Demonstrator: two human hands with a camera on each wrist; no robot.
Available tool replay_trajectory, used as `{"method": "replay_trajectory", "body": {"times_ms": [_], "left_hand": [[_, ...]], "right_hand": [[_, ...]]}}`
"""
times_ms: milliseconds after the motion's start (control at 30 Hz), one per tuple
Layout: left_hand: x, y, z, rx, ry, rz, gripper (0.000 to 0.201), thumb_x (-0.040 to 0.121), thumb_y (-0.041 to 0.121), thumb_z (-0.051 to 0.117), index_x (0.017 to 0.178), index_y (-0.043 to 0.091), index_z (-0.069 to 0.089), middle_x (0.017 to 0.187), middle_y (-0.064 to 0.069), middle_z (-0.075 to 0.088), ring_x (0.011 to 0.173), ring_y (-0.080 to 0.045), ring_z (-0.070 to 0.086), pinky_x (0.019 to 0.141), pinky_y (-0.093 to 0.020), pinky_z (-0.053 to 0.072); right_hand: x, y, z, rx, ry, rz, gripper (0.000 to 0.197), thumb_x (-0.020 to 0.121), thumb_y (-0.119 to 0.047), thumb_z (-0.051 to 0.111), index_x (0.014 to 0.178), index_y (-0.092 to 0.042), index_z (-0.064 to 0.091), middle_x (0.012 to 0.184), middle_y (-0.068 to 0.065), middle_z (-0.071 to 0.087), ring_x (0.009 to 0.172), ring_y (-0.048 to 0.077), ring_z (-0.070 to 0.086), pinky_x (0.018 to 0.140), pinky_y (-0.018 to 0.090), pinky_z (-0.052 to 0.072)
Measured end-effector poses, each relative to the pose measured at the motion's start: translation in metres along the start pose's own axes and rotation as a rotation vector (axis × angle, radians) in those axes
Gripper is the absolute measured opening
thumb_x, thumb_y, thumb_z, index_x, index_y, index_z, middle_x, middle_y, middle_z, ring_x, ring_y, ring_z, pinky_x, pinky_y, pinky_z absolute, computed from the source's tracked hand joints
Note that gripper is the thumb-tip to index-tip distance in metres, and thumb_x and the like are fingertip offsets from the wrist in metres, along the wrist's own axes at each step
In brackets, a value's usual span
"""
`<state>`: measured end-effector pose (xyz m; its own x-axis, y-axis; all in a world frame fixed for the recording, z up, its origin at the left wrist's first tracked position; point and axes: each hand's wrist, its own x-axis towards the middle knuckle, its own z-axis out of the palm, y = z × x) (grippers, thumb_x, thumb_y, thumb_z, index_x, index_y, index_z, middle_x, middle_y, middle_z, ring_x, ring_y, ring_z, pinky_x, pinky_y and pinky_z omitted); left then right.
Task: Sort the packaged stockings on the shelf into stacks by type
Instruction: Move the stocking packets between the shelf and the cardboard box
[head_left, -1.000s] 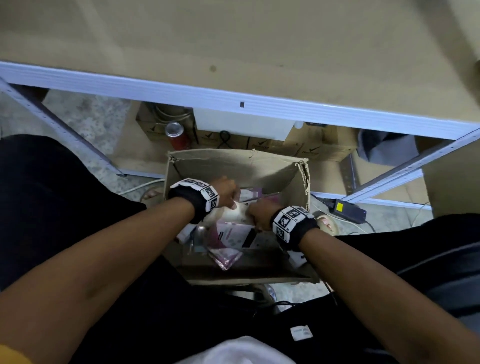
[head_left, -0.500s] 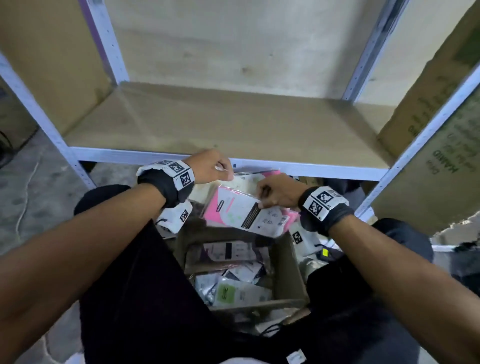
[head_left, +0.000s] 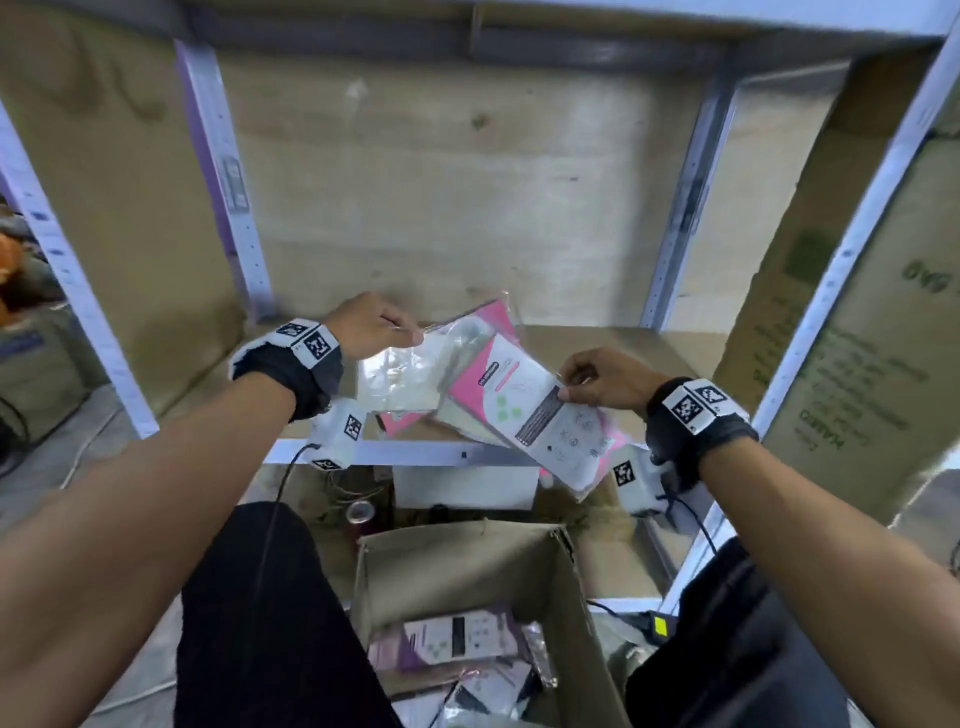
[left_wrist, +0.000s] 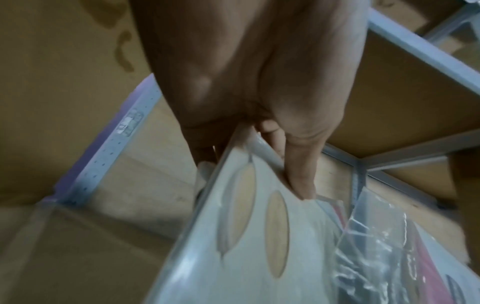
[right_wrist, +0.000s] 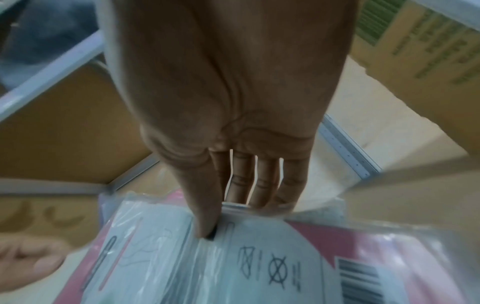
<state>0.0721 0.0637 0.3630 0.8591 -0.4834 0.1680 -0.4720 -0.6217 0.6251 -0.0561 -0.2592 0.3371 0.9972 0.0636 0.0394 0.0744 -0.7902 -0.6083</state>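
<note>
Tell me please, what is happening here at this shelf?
A person holds a bundle of packaged stockings with both hands above the wooden shelf. The left hand pinches one end and the right hand pinches the other. No packets lie on the shelf yet. Below, an open cardboard box holds more packets.

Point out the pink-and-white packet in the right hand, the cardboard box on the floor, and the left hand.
pink-and-white packet (head_left: 524, 400): head view, its white printed panel.
cardboard box (head_left: 457, 566): head view, inner back wall.
left hand (head_left: 371, 325): head view, back of hand.
</note>
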Motion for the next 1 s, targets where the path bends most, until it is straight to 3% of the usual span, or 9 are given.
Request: {"method": "replay_trajectory", "body": {"times_ms": [67, 200, 433, 533, 633, 767, 833, 933, 1000], "left_hand": [[0.006, -0.014, 0.0, -0.098, 0.056, -0.038, 0.02, 0.087, 0.025, 0.075, 0.102, 0.012, 0.077, 0.107, -0.007, 0.073, 0.104, -0.018, 0.063, 0.094, -0.028, 0.044], [0.017, -0.048, 0.009, -0.283, 0.175, -0.131, 0.024, 0.091, 0.018, 0.071, 0.109, 0.003, 0.074, 0.106, -0.009, 0.07, 0.1, -0.018, 0.061, 0.09, -0.027, 0.043], [0.051, -0.117, 0.012, -0.432, 0.296, -0.363, 0.015, 0.094, 0.022, 0.067, 0.1, 0.009, 0.073, 0.102, -0.014, 0.072, 0.097, -0.028, 0.065, 0.085, -0.034, 0.048], [0.068, -0.152, 0.007, -0.43, 0.359, -0.507, 0.023, 0.091, 0.025, 0.07, 0.108, 0.01, 0.074, 0.111, -0.013, 0.072, 0.107, -0.032, 0.066, 0.093, -0.038, 0.051], [0.083, -0.183, 0.003, -0.458, 0.443, -0.62, 0.015, 0.087, 0.026, 0.074, 0.096, 0.015, 0.074, 0.112, -0.014, 0.071, 0.107, -0.034, 0.065, 0.088, -0.035, 0.051], [0.1, -0.221, -0.002, -0.498, 0.489, -0.72, 0.034, 0.09, 0.02, 0.071, 0.111, -0.006, 0.069, 0.12, -0.026, 0.067, 0.111, -0.042, 0.063, 0.092, -0.042, 0.051], [0.105, -0.236, -0.006, -0.481, 0.497, -0.723, 0.037, 0.091, 0.015, 0.068, 0.118, -0.011, 0.063, 0.124, -0.033, 0.062, 0.114, -0.046, 0.061, 0.098, -0.049, 0.049], [0.108, -0.252, -0.011, -0.395, 0.535, -0.736, 0.027, 0.089, 0.019, 0.066, 0.11, 0.004, 0.069, 0.118, -0.025, 0.066, 0.106, -0.041, 0.064, 0.095, -0.045, 0.053], [0.108, -0.257, -0.013, -0.353, 0.508, -0.768, 0.014, 0.089, 0.022, 0.061, 0.089, 0.013, 0.072, 0.114, -0.019, 0.069, 0.102, -0.038, 0.064, 0.091, -0.038, 0.053]], "right_hand": [[0.009, 0.006, 0.003, 0.189, -0.002, 0.077, 0.01, 0.088, -0.005, 0.07, 0.094, -0.002, 0.064, 0.083, 0.007, 0.063, 0.079, 0.02, 0.057, 0.068, 0.027, 0.049], [0.035, 0.017, 0.014, 0.533, -0.02, 0.187, 0.008, 0.089, -0.007, 0.069, 0.091, -0.01, 0.062, 0.093, 0.01, 0.066, 0.085, 0.02, 0.062, 0.076, 0.03, 0.051], [0.118, 0.02, 0.04, 0.769, 0.001, 0.231, 0.013, 0.087, -0.008, 0.071, 0.099, -0.005, 0.066, 0.098, 0.015, 0.071, 0.084, 0.025, 0.066, 0.079, 0.034, 0.052], [0.163, 0.013, 0.061, 0.827, -0.014, 0.252, 0.008, 0.087, -0.007, 0.072, 0.094, -0.006, 0.068, 0.098, 0.017, 0.069, 0.087, 0.028, 0.062, 0.082, 0.038, 0.048], [0.206, 0.004, 0.085, 0.859, -0.023, 0.284, 0.013, 0.088, -0.006, 0.069, 0.099, 0.0, 0.066, 0.098, 0.019, 0.069, 0.085, 0.028, 0.062, 0.075, 0.035, 0.05], [0.254, -0.011, 0.118, 0.84, -0.006, 0.338, 0.01, 0.089, -0.003, 0.069, 0.095, 0.002, 0.064, 0.087, 0.018, 0.069, 0.068, 0.024, 0.062, 0.057, 0.027, 0.051], [0.275, -0.019, 0.132, 0.821, -0.009, 0.354, 0.006, 0.09, -0.002, 0.066, 0.086, 0.0, 0.062, 0.085, 0.02, 0.067, 0.072, 0.027, 0.062, 0.061, 0.031, 0.052], [0.304, -0.027, 0.15, 0.734, 0.042, 0.363, 0.019, 0.088, 0.0, 0.068, 0.078, -0.005, 0.053, 0.085, 0.02, 0.061, 0.08, 0.03, 0.06, 0.07, 0.04, 0.052], [0.322, -0.029, 0.161, 0.661, 0.097, 0.381, 0.025, 0.086, -0.002, 0.072, 0.091, -0.006, 0.047, 0.088, 0.015, 0.061, 0.078, 0.029, 0.061, 0.063, 0.036, 0.055]]}}
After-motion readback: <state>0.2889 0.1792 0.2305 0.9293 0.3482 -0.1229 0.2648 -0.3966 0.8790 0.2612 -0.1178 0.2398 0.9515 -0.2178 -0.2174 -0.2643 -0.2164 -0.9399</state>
